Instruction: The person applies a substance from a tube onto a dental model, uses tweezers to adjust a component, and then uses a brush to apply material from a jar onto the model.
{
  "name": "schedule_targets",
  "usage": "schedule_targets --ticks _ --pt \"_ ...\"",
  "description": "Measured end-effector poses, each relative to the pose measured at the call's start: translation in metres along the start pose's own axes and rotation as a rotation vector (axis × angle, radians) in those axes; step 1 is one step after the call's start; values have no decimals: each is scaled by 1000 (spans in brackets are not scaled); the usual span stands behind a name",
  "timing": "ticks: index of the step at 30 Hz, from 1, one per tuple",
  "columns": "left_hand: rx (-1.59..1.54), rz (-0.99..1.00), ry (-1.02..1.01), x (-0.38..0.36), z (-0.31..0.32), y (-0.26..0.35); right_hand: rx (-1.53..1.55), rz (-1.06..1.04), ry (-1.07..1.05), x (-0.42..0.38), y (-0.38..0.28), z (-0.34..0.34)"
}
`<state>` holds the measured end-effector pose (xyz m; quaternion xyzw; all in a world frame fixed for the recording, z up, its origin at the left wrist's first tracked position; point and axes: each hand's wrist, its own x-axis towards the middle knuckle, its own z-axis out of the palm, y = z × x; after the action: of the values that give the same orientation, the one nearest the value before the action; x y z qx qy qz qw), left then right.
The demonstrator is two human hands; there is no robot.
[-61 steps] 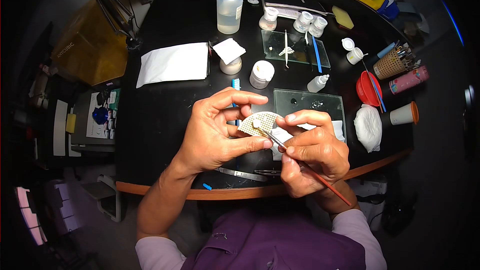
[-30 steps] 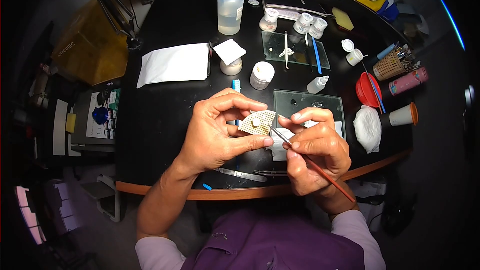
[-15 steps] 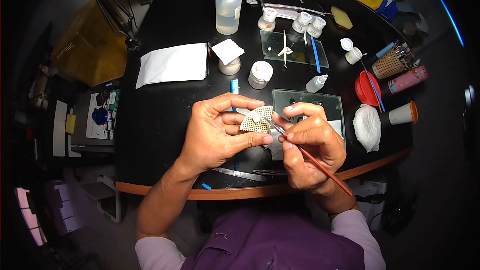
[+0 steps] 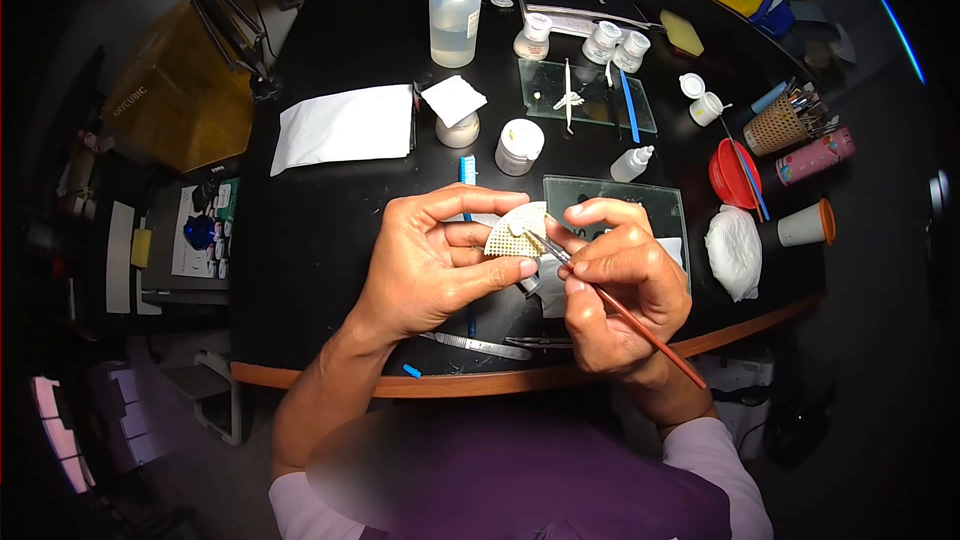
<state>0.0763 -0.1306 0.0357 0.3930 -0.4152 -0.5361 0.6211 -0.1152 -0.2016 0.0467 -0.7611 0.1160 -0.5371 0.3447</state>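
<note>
White sheet-like packet (image 4: 345, 130): flat on the black tabletop (image 4: 310, 240), far left of the items here.

Left hand (image 4: 415, 250): bare, thumb and fingers pinching the edges of the perforated plate.

Lidded jar (image 4: 458, 132): a white square on top; the tall clear bottle (image 4: 455, 30) stands behind it.

Blue toothbrush (image 4: 467, 172): beyond the left hand, partly hidden by it.

Perforated plate (image 4: 512, 246): pale, fan-shaped, held up between the two hands above the table. The pinch is at its edges only; a slack or uneven grip could tip it.

White piece (image 4: 518, 227): small, on the plate's face, with no visible fastening. A tilt of the plate, or too firm a push from the brush, could slide it off or mark it.

Brush (image 4: 640, 326): reddish handle, tip at or just beside the white piece; contact cannot be told. An unsteady wrist could make the tip stray.

Right hand (image 4: 635, 285): closed about the brush, near the plate; a knock against its edge could jolt the piece.

Dropper bottle (image 4: 630, 166) and glass slab (image 4: 660, 202): beyond the right hand; the slab could catch a falling piece.
</note>
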Motion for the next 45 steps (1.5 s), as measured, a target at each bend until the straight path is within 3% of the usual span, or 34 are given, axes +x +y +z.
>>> schedule_targets --ticks 29,32,38,41,45 --pt "15 -11 -15 0 1 1 17 -6 -25 0 -4 -4" --pt "6 -23 -22 0 1 1 36 33 -126 -3 -4 -10" --pt "0 -23 -17 0 1 0 0 4 -132 -1 -5 -9" --pt "-3 -20 -18 0 1 1 -13 -15 -33 -1 -2 -5" --pt "11 -20 -21 -1 1 -1 41 47 -122 -3 -6 -11"
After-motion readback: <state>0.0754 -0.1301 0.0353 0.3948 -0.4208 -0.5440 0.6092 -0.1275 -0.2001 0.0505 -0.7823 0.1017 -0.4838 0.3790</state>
